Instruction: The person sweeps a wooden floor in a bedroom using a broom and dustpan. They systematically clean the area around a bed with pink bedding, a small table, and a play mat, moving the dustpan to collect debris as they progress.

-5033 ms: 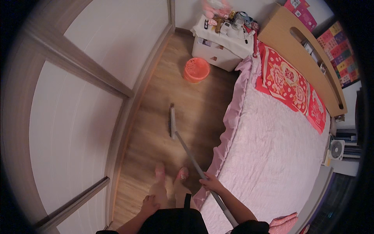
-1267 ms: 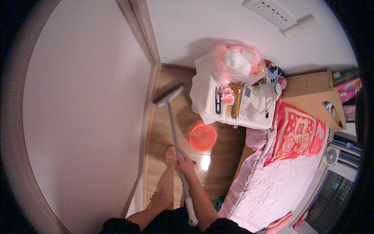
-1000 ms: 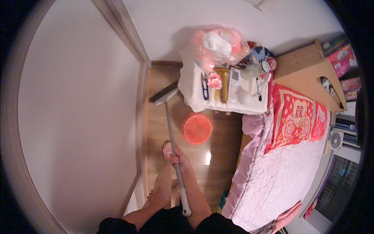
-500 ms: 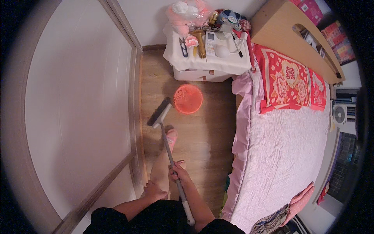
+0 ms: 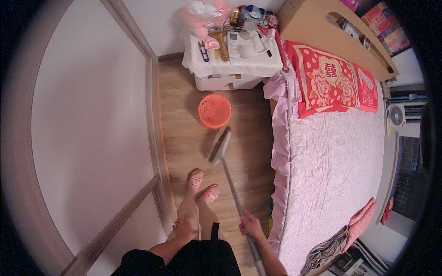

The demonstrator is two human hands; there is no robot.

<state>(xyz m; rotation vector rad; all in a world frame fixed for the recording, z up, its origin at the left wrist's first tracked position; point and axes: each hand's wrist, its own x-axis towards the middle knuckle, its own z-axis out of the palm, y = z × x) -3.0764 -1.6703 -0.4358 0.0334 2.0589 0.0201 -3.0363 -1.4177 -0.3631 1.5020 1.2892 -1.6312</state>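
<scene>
A broom (image 5: pixel 232 184) with a long grey handle, a pale head and dark bristles slants over the wood floor. My right hand (image 5: pixel 251 224) is wrapped round its handle, which runs down past my forearm. The broom's head is just below the orange basket (image 5: pixel 214 111), to the right of my feet in pink slippers (image 5: pixel 195 179). My left hand (image 5: pixel 185 228) holds nothing and lies on my leg near the knee, its fingers apart. Whether the bristles touch the floor, I cannot tell.
A bed (image 5: pixel 331 170) with a pale pink quilt borders the floor on the right. At the far end stands a white cabinet (image 5: pixel 230 82) carrying scissors, a remote control and other small things. A pale sliding door (image 5: pixel 99 119) lines the left side.
The broom and my right hand have swung rightward, taking the broom's head from the basket's left to below it. My feet now show side by side. My left hand stays on my leg.
</scene>
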